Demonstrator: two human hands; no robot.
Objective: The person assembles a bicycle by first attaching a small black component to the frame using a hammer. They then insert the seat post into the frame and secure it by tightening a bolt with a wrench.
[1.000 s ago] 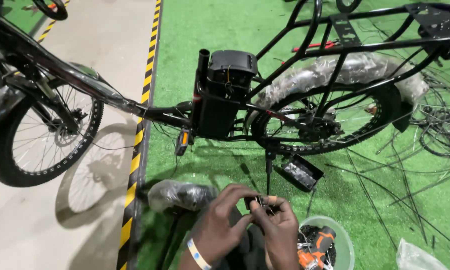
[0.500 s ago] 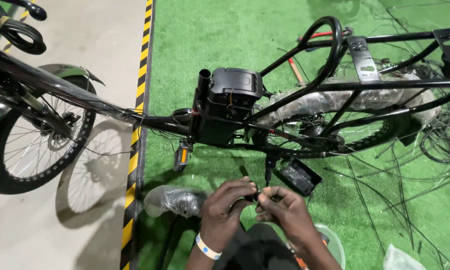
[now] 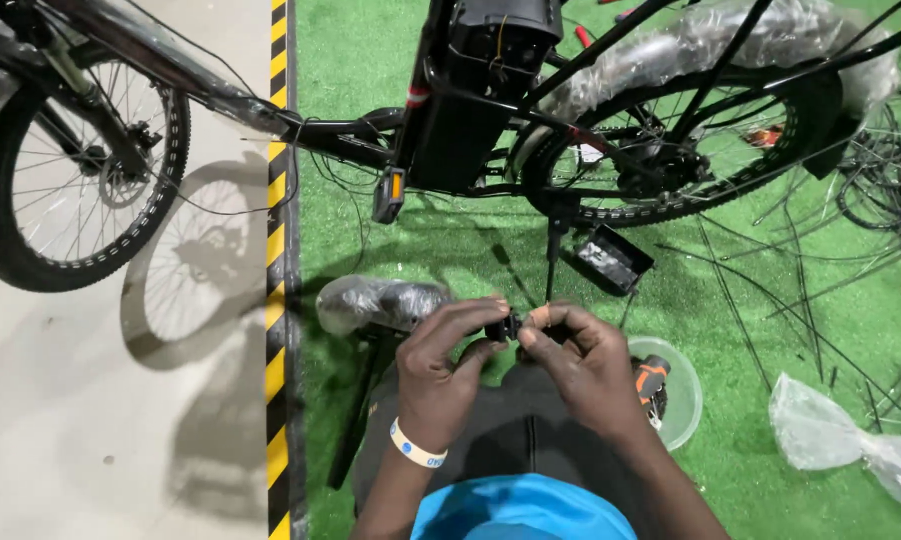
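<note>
Head-camera view, looking down: a small black plastic part (image 3: 506,327) is pinched between the fingertips of both hands above the person's lap. The left hand (image 3: 449,362), a cream wristband (image 3: 417,446) at its wrist, is closed on the part from one side, and the right hand (image 3: 583,362) is closed on it from the other. Just beyond the left hand, a black object wrapped in clear plastic film (image 3: 379,302) is seen on the green artificial turf (image 3: 731,400). Beside the right hand, a clear round plastic bowl (image 3: 683,400) holding an orange-and-black tool is set. Farther ahead, a black bicycle (image 3: 471,110) is stood, its rear wheel wrapped in bubble film. A yellow-and-black striped floor line (image 3: 277,300) is seen beyond the left hand.
</note>
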